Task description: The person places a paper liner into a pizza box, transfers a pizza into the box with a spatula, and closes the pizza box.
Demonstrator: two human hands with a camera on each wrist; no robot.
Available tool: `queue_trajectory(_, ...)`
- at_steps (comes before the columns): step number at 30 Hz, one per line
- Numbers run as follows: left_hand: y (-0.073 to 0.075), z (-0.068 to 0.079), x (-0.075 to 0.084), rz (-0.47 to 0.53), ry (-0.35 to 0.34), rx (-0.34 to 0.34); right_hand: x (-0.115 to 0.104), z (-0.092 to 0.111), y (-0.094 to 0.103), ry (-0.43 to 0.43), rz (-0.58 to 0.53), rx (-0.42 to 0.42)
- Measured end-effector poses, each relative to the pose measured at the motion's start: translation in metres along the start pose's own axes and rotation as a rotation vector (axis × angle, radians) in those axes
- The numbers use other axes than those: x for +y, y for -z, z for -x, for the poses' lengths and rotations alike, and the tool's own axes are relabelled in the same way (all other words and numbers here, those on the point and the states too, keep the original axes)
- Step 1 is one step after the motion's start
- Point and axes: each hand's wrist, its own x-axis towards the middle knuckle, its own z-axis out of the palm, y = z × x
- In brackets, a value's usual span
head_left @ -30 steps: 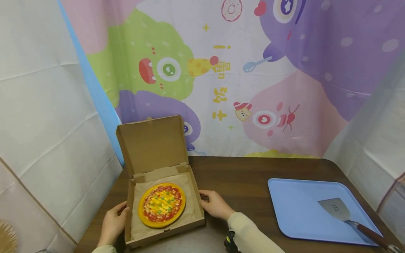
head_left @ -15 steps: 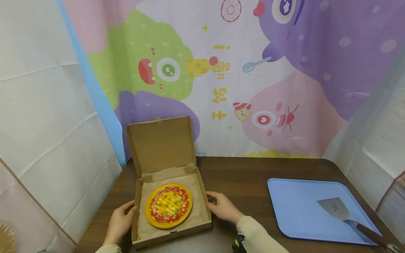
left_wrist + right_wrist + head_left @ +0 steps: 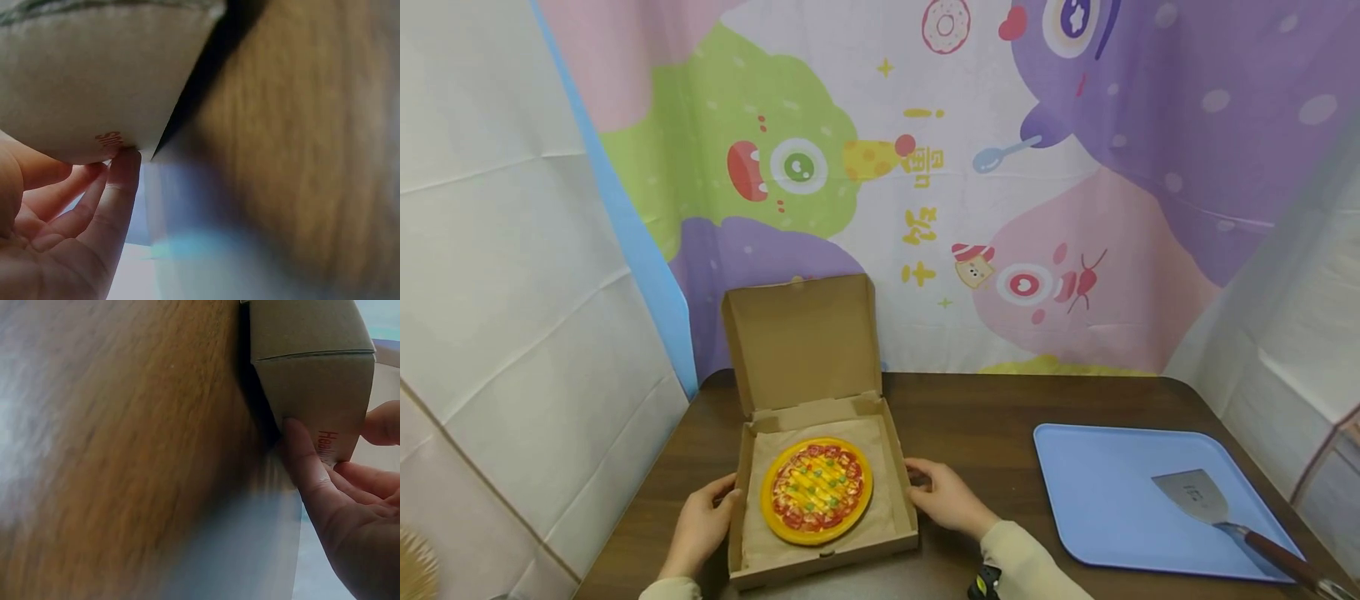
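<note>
In the head view an open cardboard pizza box [image 3: 824,558] stands on the table at left of centre, its lid [image 3: 805,342] raised at the back. On the brown paper liner inside lies a round toy-like pizza [image 3: 817,492] with a yellow rim and red, yellow and green topping. My left hand [image 3: 700,525] touches the box's left side, fingertips against the outer wall [image 3: 94,81]. Opposite it, my right hand [image 3: 951,500] presses the right side. The right wrist view shows its fairly straight fingers [image 3: 306,459] low on the wall, close over the table.
A light blue tray [image 3: 1105,500] lies on the dark wooden table [image 3: 970,408] at right. A wide metal spatula [image 3: 1195,496] rests on it, its wooden handle reaching past the tray's edge. Behind the table hangs a cartoon-printed curtain [image 3: 925,317].
Both hands have moved right together, and the open box with the pizza has slid along between them. The tray and spatula stay in place.
</note>
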Motion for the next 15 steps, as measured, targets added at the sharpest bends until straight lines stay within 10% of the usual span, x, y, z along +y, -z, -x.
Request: queue_trajectory(15,-0.014,-0.003,0.012,0.006,-0.057,-0.002,0.005,0.016,0.016,-0.038,-0.085,-0.013)
